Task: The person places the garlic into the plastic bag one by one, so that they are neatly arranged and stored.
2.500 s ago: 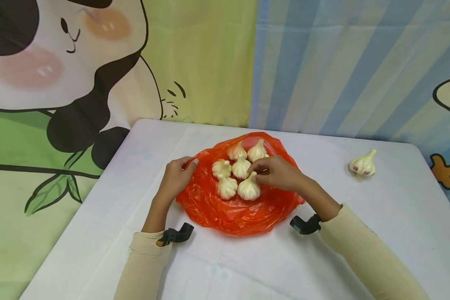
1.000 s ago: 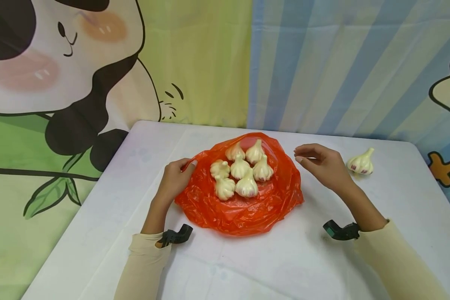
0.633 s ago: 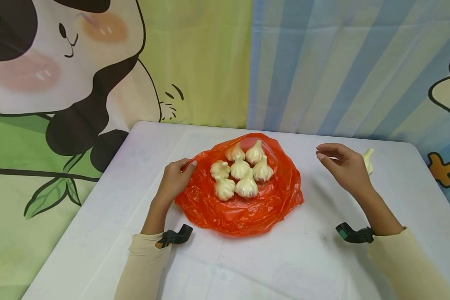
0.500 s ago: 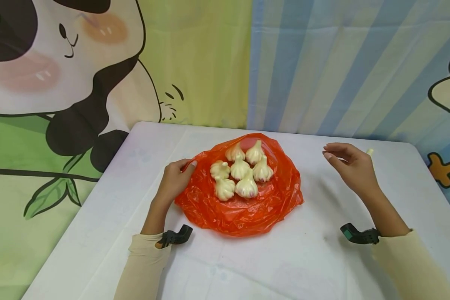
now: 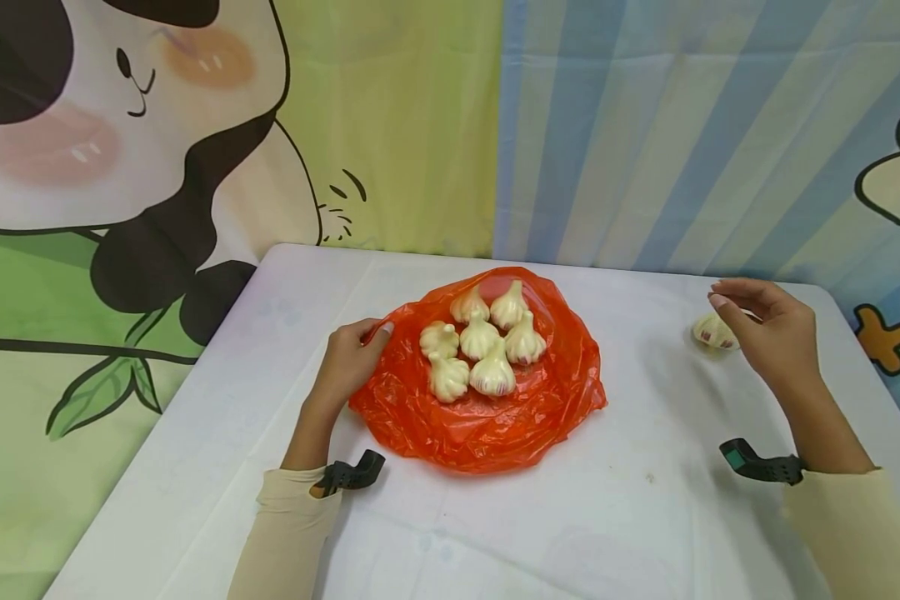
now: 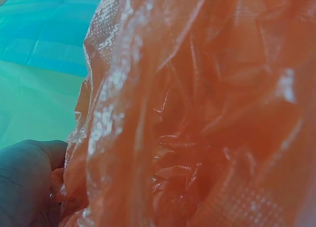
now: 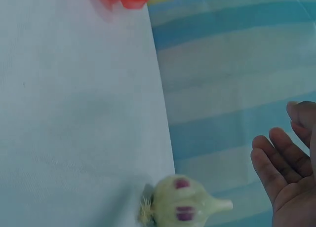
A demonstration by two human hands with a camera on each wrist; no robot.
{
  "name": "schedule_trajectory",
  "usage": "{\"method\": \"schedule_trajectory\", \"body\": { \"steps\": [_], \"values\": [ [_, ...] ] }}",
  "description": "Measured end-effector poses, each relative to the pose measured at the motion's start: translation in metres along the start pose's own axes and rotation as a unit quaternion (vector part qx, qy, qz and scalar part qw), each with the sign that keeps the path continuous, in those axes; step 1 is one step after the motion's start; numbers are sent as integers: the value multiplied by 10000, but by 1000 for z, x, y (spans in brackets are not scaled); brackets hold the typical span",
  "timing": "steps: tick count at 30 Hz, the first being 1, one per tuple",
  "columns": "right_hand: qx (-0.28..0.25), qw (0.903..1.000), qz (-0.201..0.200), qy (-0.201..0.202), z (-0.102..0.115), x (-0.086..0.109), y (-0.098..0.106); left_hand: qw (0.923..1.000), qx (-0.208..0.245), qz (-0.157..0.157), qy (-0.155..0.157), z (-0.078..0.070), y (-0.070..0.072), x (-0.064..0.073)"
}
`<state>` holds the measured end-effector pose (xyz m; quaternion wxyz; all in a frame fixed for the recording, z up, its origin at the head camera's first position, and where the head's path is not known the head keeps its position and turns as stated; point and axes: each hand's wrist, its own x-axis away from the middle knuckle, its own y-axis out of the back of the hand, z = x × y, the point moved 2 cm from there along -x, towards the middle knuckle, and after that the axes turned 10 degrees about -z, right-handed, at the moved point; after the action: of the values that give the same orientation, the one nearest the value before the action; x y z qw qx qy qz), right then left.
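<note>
My left hand (image 5: 348, 362) pinches the left rim of a red plastic bag (image 5: 450, 437), thumb on top. The bag's crinkled film fills most of the left wrist view. Several garlic bulbs (image 5: 480, 337) lie grouped inside the spread bag. At the table's right, my right hand (image 5: 776, 333) hovers with nothing in it, its fingers loosely bent. Close beside its fingertips lies a single garlic bulb (image 5: 714, 332), partly hidden by the hand in the head view. The right wrist view shows that garlic's purple patches, roots and stem, apart from the fingers.
A white-covered table (image 5: 607, 517) carries everything. Behind its far edge hangs a printed curtain (image 5: 607, 125) with a panda and stripes. Each wrist wears a black camera mount (image 5: 761, 462).
My right hand left a garlic bulb in the bag, let go and moved right to the lone bulb. My left hand has stayed on the bag's rim.
</note>
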<state>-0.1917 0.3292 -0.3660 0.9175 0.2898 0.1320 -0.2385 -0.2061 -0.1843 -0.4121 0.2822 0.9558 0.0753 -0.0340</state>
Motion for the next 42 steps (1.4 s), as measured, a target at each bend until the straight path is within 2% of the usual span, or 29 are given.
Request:
{"method": "schedule_trajectory", "body": {
  "steps": [6,13,16,22,26,32,42],
  "values": [
    [330,9977,-381,-451,-13,-9,11,10000,-4,26,29,0,0,0],
    [112,9899,-1111,-878,-32,-17,15,10000,14,21,-7,-1,1,1],
    [-60,9859,-1190,-1172,-44,-18,14,10000,10,28,0,-1,1,1],
    [85,9782,-964,-1836,-66,-18,8,10000,16,10,14,0,1,0],
    [226,9751,-589,-2128,-73,-18,5,10000,5,20,54,2,1,0],
    [415,9760,-77,-2136,-77,-17,1,9999,-30,35,143,4,-1,-1],
    [555,9793,178,-1940,-74,-19,-6,9998,-44,36,190,3,-2,-1]
  ]
}}
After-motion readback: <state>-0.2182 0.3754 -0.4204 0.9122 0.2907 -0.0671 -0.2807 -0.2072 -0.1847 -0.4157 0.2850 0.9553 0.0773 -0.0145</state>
